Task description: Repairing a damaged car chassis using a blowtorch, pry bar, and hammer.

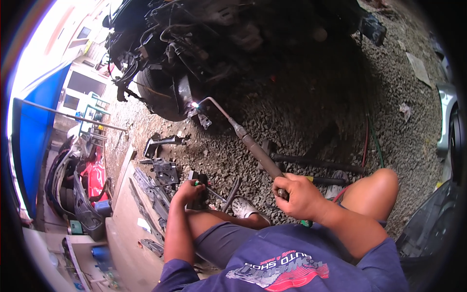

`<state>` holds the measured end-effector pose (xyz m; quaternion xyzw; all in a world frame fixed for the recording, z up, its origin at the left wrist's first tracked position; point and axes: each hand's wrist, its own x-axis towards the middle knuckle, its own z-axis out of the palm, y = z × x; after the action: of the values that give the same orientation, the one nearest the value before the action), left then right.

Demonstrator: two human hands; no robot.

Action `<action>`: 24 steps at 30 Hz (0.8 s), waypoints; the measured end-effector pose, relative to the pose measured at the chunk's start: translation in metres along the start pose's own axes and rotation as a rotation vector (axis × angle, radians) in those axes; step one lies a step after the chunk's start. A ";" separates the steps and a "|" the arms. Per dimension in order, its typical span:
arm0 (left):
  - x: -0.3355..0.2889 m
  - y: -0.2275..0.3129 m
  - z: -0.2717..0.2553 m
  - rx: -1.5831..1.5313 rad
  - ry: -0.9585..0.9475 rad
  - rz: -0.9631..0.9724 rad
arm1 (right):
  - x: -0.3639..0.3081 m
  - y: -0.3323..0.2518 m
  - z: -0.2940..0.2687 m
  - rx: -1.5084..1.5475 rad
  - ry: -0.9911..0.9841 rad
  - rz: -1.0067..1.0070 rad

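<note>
My right hand (302, 195) is closed around the handle of a gas torch (258, 153). The torch's thin bent neck reaches up and away, and a bright flame (195, 104) glows at its tip. That flame touches or nearly touches a metal bracket (186, 93) under the front of a stripped vehicle (214, 44), beside a tyre (148, 87). Lower left, my left hand (188, 191) is closed on a thin-shafted tool (215, 194) with a green part showing at the fingers; its exact kind is hard to make out.
Loose metal parts (165, 171) lie on the gravel (238, 170) near my left hand. Red and green hoses (373, 138) run across the ground to the right. A blue panel (41, 131) and stacked bumpers (73, 185) stand at the left. Dark car panels (433, 214) line the right edge.
</note>
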<state>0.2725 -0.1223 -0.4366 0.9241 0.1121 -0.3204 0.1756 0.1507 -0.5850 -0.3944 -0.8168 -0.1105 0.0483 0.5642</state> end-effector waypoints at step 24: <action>-0.060 0.175 0.101 -0.715 0.095 0.833 | -0.023 0.003 0.075 -0.326 0.049 -0.107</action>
<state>0.2262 -0.3276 -0.4281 0.7865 -0.1534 -0.1240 0.5853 0.1135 -0.5234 -0.4254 -0.8913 -0.1464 -0.0206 0.4286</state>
